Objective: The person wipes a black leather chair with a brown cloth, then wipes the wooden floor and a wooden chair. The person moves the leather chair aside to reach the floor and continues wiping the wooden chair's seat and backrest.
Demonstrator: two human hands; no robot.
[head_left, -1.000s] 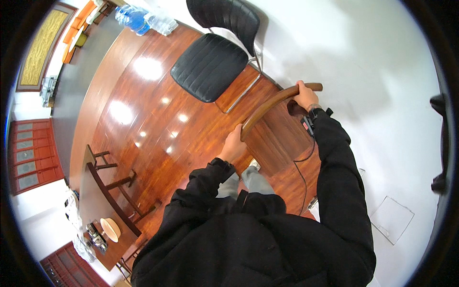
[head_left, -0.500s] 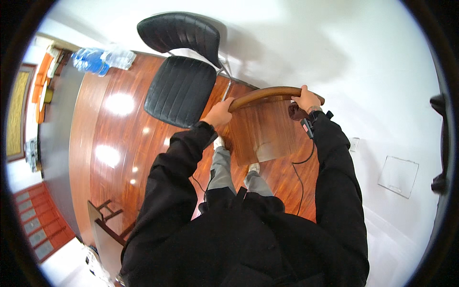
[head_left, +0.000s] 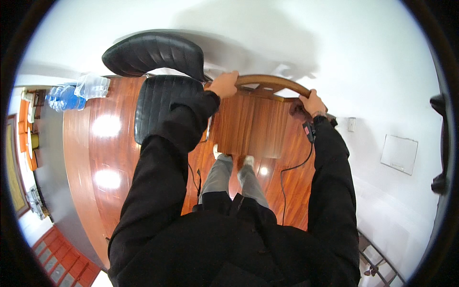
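Observation:
A wooden chair (head_left: 249,122) with a curved top rail stands in front of me, its flat seat below the rail. My left hand (head_left: 224,85) is closed round the rail's left end. Round its right end, my right hand (head_left: 314,103) is closed too. A dark brown item (head_left: 298,112), too unclear to name, shows just below my right hand. By my right wrist is a small black box (head_left: 308,129) with a red patch and a cable running down. Left of the wooden chair is a black padded chair (head_left: 155,55), its seat partly hidden by my left arm.
A white wall (head_left: 363,62) rises ahead and to the right, with a socket (head_left: 351,124) and a square panel (head_left: 399,154) on it. Blue and clear plastic bottles (head_left: 71,98) are at the far left. Glossy reddish wood flooring (head_left: 91,148) stretches left; dark metal bars (head_left: 380,258) show at lower right.
My view has turned and shifted. The wooden chair's rail now sits nearer the wall and more of its slatted back shows. My left forearm now overlaps the black chair's seat. Both hands keep their hold.

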